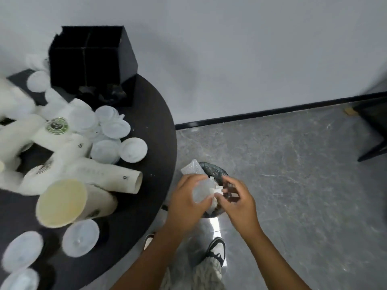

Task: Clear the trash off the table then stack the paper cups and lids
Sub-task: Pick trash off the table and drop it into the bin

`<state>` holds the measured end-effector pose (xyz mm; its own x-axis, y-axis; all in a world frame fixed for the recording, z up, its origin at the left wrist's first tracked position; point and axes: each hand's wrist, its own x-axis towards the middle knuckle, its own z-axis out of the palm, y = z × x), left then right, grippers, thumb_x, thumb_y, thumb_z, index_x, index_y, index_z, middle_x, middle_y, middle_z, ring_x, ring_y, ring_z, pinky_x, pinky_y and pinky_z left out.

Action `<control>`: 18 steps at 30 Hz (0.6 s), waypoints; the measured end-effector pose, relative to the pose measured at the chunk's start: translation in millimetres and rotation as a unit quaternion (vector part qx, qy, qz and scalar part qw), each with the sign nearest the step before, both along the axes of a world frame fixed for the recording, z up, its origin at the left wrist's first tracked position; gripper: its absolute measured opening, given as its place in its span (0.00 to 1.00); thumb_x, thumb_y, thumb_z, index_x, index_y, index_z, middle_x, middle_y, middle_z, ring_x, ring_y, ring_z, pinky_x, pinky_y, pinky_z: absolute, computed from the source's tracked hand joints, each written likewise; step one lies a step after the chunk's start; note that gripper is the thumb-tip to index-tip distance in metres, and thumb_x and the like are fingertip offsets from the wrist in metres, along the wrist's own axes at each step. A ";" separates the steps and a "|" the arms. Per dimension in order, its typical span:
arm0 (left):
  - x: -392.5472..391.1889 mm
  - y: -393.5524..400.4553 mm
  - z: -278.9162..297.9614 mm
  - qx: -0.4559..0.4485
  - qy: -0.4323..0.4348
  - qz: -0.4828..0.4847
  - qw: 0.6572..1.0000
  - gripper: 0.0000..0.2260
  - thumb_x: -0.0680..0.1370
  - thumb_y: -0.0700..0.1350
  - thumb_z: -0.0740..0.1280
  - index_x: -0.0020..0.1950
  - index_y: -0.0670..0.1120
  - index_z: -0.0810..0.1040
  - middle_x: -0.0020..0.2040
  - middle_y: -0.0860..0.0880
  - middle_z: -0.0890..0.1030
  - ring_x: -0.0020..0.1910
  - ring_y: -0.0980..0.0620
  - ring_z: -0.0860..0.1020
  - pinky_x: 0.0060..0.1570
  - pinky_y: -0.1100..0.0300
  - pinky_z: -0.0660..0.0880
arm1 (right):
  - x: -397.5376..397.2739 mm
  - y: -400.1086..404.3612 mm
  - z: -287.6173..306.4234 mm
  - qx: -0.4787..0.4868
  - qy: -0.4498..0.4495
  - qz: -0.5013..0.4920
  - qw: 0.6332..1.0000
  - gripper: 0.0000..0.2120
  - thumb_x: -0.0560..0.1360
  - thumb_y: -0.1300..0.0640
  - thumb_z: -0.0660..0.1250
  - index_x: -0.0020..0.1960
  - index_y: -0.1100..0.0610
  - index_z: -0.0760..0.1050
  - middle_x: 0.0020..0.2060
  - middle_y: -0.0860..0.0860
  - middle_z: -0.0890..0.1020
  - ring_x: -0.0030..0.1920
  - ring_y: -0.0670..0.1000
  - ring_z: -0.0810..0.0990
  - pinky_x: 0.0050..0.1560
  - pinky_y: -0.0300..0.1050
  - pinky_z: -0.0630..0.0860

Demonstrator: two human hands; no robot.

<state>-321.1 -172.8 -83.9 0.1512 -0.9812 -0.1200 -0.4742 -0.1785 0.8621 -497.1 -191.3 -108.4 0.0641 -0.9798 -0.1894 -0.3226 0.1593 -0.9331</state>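
Over the bin beside the table — trash disposal under way.

Head view: left hand and right hand both grip crumpled trash — light, soft, crushable; pinch anywhere. Paper cups and lids lie scattered on the table; lids look thin — take them by the rim.

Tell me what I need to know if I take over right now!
Left hand: grips a clear plastic wrapper over the trash bin on the floor.
Right hand: pinches small brown and white scraps over the same bin.
Table: paper cups lie tipped over, lids are scattered.
Done: some trash is in the bin.
Left: drop this trash, then stack cups and lids.
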 end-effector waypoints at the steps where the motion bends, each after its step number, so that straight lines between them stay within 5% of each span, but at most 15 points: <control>1: -0.3 3.5 30.3 -0.014 0.009 0.003 1.000 0.21 0.73 0.47 0.78 0.64 0.58 0.79 0.62 0.62 0.76 0.61 0.63 0.77 0.60 0.65 0.75 | 3.5 2.4 28.1 -0.010 -0.007 0.003 1.000 0.24 0.73 0.62 0.78 0.65 0.46 0.78 0.58 0.45 0.81 0.55 0.45 0.83 0.52 0.34 0.79; 5: 31.4 26.2 136.1 -0.102 0.033 0.054 0.993 0.22 0.73 0.46 0.79 0.64 0.61 0.78 0.61 0.61 0.78 0.60 0.60 0.78 0.53 0.70 0.75 | 42.0 11.1 131.2 -0.049 -0.058 0.036 0.996 0.23 0.72 0.60 0.79 0.64 0.47 0.79 0.56 0.48 0.83 0.53 0.47 0.84 0.49 0.34 0.79; 9: 111.0 68.8 202.3 -0.181 -0.057 0.134 0.973 0.22 0.73 0.46 0.80 0.65 0.52 0.79 0.60 0.57 0.81 0.58 0.59 0.80 0.50 0.67 0.78 | 116.3 28.8 198.7 -0.092 -0.092 0.118 0.984 0.24 0.73 0.60 0.78 0.65 0.44 0.77 0.56 0.45 0.82 0.52 0.47 0.83 0.50 0.38 0.81; 14: 217.6 152.7 239.2 -0.208 -0.051 0.187 0.959 0.21 0.73 0.46 0.80 0.64 0.52 0.79 0.60 0.58 0.81 0.60 0.55 0.81 0.50 0.58 0.82 | 216.5 71.2 237.3 -0.137 -0.130 0.156 0.970 0.27 0.72 0.62 0.79 0.67 0.45 0.76 0.60 0.46 0.81 0.53 0.51 0.82 0.49 0.44 0.81; 18: 303.8 219.3 242.8 -0.205 -0.059 0.240 0.947 0.22 0.73 0.45 0.80 0.64 0.56 0.78 0.58 0.61 0.81 0.59 0.55 0.81 0.50 0.61 0.82 | 280.3 108.4 249.4 -0.130 -0.146 0.162 0.967 0.30 0.71 0.63 0.78 0.68 0.43 0.74 0.61 0.44 0.80 0.55 0.51 0.82 0.50 0.48 0.81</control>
<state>-17.3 46.5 158.9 0.5805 -0.7565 0.3012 -0.5201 -0.0599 0.8520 -216.8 -83.0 141.0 0.3890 -0.9117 0.1325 -0.0332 -0.1576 -0.9869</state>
